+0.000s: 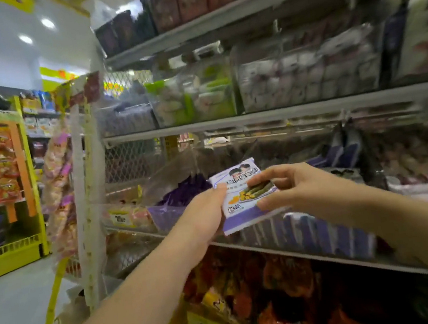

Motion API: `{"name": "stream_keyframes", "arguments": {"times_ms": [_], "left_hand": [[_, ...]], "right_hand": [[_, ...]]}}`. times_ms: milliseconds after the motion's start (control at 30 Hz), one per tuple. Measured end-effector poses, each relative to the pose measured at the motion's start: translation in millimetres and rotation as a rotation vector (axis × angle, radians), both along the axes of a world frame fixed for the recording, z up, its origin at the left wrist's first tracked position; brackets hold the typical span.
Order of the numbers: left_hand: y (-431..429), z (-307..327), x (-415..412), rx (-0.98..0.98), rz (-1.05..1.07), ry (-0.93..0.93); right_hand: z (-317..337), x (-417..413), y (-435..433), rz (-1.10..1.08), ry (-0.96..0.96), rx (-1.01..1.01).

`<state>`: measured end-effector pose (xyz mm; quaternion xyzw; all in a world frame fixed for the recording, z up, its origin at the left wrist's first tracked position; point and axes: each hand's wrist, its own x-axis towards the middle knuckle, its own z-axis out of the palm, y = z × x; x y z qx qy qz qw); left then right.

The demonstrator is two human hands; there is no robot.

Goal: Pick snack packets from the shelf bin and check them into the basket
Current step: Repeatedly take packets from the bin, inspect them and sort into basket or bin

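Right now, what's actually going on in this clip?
A person stands at a shop shelf and holds one purple-and-white snack packet up in front of it with both bare hands. The left hand grips the packet's left edge; the right hand pinches its right side, fingers across the printed front. Behind and below the packet is a clear shelf bin holding more purple packets. No basket is in view, so the packet is not yet placed.
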<state>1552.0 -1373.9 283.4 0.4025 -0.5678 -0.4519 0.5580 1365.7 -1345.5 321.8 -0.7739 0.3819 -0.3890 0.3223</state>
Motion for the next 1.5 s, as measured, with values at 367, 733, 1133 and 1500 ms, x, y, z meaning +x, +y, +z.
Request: {"name": "stream_keyframes", "arguments": {"times_ms": [367,733,1133,1500], "left_hand": [[-83.6,56.7,-59.8,-0.375,-0.172,-0.553],[-133.2,76.8,-82.4,-0.508,0.029,-0.883],[-175.9,70.3,-76.6,-0.49,0.152,-0.952],[-190.8,63.4,-72.5,-0.503,0.213,-0.907]], "right_hand": [[67.4,-46.9,-85.0,-0.431,0.424,-0.199],[82.0,-43.0,-142.8,-0.335,0.557,-0.224],[68.4,-44.5,-188.2,-0.216,1.188,-0.228],[59.9,-41.7,-185.2,-0.208,1.176,-0.296]]}}
